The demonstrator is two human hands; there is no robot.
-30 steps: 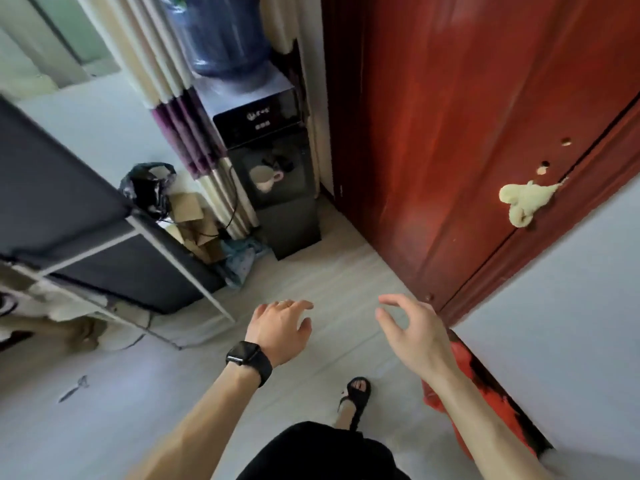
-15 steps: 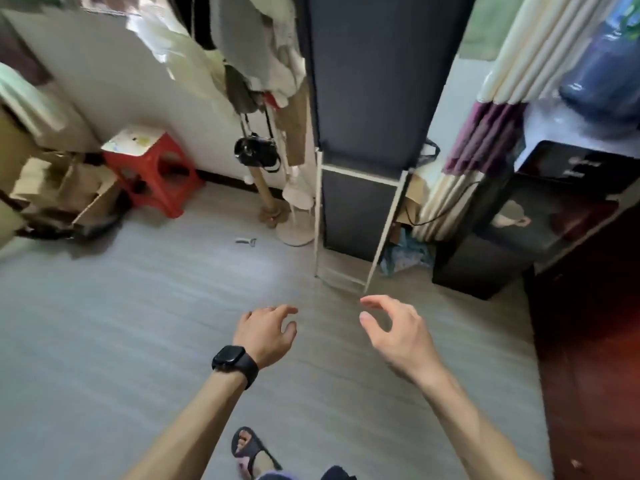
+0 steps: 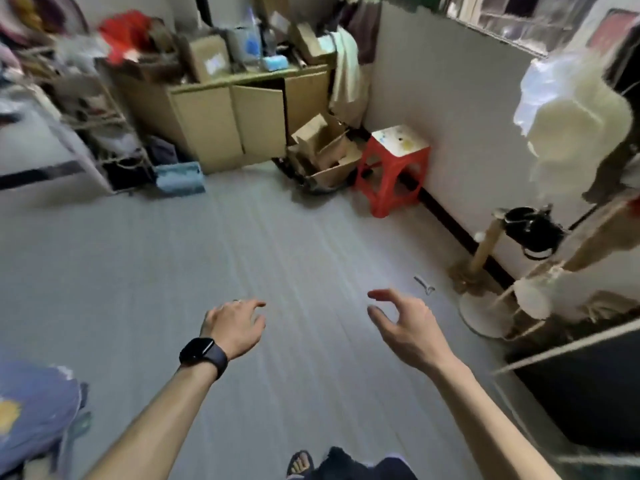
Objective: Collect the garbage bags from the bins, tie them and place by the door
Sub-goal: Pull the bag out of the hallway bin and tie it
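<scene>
Room, swept view; the look has swung left off the red door and water dispenser seen a second ago, both now out of frame.

- Floor (image 3: 284,244): grey boards, open ahead of the person.
- Cabinet (image 3: 221,123): tan, against the far wall, one door ajar, clutter on top.
- Red stool (image 3: 394,168): by the right wall, just beside crushed cardboard boxes (image 3: 325,150).
- Left hand (image 3: 235,327): fingers loosely spread, holding nothing; black watch (image 3: 202,351) on the wrist.
- Right hand (image 3: 405,323): thumb and fingers apart, empty.
- Garbage bags: none in view, nor any bin; blur hides fine detail.

Judgement: both hands being free, the person is likely scanning for a bin to collect from.
</scene>
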